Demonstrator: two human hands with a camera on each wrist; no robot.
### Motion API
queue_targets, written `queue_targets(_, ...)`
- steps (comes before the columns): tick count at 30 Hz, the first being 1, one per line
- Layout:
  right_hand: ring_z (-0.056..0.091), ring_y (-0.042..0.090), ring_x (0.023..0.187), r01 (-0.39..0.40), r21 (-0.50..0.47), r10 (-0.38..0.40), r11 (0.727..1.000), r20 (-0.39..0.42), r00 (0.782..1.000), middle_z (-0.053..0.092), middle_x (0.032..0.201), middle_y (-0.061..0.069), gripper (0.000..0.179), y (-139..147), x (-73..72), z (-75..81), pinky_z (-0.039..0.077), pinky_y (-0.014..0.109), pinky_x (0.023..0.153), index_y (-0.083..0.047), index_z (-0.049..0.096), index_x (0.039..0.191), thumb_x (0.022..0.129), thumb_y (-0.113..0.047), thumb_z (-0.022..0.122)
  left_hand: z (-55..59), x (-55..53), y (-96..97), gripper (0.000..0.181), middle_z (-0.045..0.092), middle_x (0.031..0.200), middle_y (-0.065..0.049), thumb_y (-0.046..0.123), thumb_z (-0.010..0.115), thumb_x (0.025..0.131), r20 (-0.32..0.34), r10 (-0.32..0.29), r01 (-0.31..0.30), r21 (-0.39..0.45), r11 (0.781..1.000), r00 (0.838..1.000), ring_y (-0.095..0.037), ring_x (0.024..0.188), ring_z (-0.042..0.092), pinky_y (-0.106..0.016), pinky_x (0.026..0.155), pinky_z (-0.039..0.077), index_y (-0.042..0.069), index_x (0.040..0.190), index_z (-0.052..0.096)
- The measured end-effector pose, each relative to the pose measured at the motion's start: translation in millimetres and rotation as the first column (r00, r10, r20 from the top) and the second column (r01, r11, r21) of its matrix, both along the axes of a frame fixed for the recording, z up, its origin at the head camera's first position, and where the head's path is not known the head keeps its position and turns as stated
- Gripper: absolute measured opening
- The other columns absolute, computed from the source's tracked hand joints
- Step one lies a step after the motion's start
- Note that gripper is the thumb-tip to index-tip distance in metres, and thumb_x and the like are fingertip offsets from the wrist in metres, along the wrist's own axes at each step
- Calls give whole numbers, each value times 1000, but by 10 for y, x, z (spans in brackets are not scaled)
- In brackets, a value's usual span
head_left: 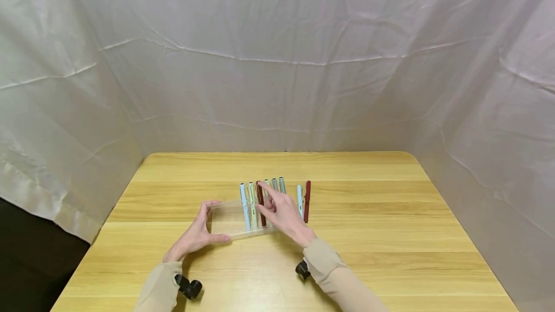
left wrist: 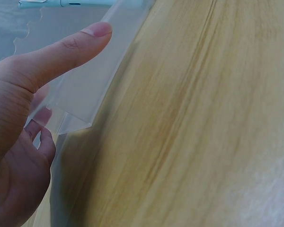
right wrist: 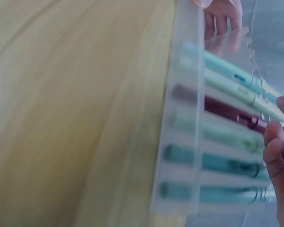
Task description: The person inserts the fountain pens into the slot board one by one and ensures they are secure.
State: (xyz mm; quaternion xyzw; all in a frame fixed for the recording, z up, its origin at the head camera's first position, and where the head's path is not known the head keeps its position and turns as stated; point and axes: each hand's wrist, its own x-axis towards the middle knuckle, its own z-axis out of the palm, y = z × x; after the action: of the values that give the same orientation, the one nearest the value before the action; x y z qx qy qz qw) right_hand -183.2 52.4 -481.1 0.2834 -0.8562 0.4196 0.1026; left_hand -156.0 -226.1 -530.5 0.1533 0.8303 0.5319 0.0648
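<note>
A clear plastic pen tray (head_left: 226, 219) with a notched edge sits on the table, its left end gripped by my left hand (head_left: 197, 234), thumb on the near side and fingers at the far side. Several capped pens lie side by side in it: a light blue pen (right wrist: 232, 70), a light green pen (right wrist: 227, 87), a dark red pen (right wrist: 222, 109), another green one and two blue-grey pens (right wrist: 222, 163). My right hand (head_left: 284, 211) pinches the dark red pen near its cap end, partly covering the pens to its right.
To the right of the tray, another light blue pen (head_left: 299, 199) and another dark red pen (head_left: 307, 201) lie on the wooden table (head_left: 368, 235). Pale curtains (head_left: 277, 85) hang behind the table and at both sides.
</note>
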Motion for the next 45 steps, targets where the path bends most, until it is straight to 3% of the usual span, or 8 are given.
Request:
queue_targets(8, 54, -3, 63, 14, -133, -5, 991, 66, 998, 63, 79, 4, 62, 315, 20, -180, 58, 17, 59, -7, 49, 147, 90, -8, 73, 0, -8, 2, 102, 25, 156, -28, 19, 92, 69, 25, 3, -3, -4, 1000, 1000, -53, 151, 12, -70, 123, 6, 1, 145, 25)
queue_targets(16, 53, -2, 62, 142, -218, -122, 965, 100, 987, 63, 80, 7, 57, 647, -8, -285, 53, 15, 54, -2, 54, 140, 87, -4, 75, -7, -10, -1, 101, 27, 156, -29, 18, 92, 69, 10, 9, -9, 8, 1000, 1000, -54, 151, 12, -71, 122, 6, 1, 144, 26)
queue_targets(21, 52, 4, 62, 178, -296, -134, 938, 163, 977, 62, 83, 17, 55, 793, -28, -296, 48, 15, 52, 1, 53, 139, 88, -2, 74, -8, -5, 2, 101, 28, 156, -28, 18, 92, 69, 6, 14, -14, 6, 1000, 1000, -54, 151, 12, -71, 122, 6, 1, 144, 27)
queue_targets(26, 57, 10, 63, 267, -318, -168, 910, 307, 937, 62, 90, 21, 59, 922, -101, -351, 51, 16, 52, 0, 50, 143, 88, -1, 73, -12, -5, 7, 101, 30, 155, -27, 18, 93, 68, 1, 19, -19, 6, 1000, 1000, -53, 152, 13, -70, 123, 6, 2, 143, 28)
queue_targets(31, 65, 19, 67, 325, -249, -206, 912, 407, 890, 62, 96, 19, 64, 1058, -175, -424, 55, 21, 52, -2, 46, 147, 89, -5, 74, -17, 0, 8, 100, 31, 155, -27, 16, 93, 68, 4, 19, -19, 9, 1000, 1000, -53, 151, 13, -71, 123, 6, 2, 143, 28)
queue_targets(38, 62, 18, 59, 306, -183, -186, 934, 481, 857, 63, 94, 20, 63, 1142, -234, -409, 57, 27, 49, 0, 40, 149, 94, -10, 70, -13, -1, 9, 99, 31, 155, -27, 15, 93, 67, 2, 24, -24, 8, 1000, 1000, -53, 151, 13, -70, 123, 6, 2, 142, 29)
queue_targets(40, 62, 19, 58, 324, -166, -200, 931, 509, 837, 65, 92, 20, 64, 1141, -257, -416, 58, 29, 49, -1, 39, 151, 95, -9, 69, -15, -3, 8, 99, 31, 154, -27, 15, 93, 67, -2, 22, -22, 7, 1000, 1000, -54, 151, 13, -71, 123, 6, 1, 142, 29)
queue_targets(45, 60, 14, 56, 362, -121, -252, 924, 520, 816, 68, 86, 16, 64, 1152, -320, -523, 57, 24, 49, -4, 39, 151, 95, -12, 69, -15, -7, 6, 101, 31, 154, -26, 17, 93, 67, -4, 22, -22, 2, 1000, 1000, -52, 151, 14, -69, 124, 6, 2, 143, 28)
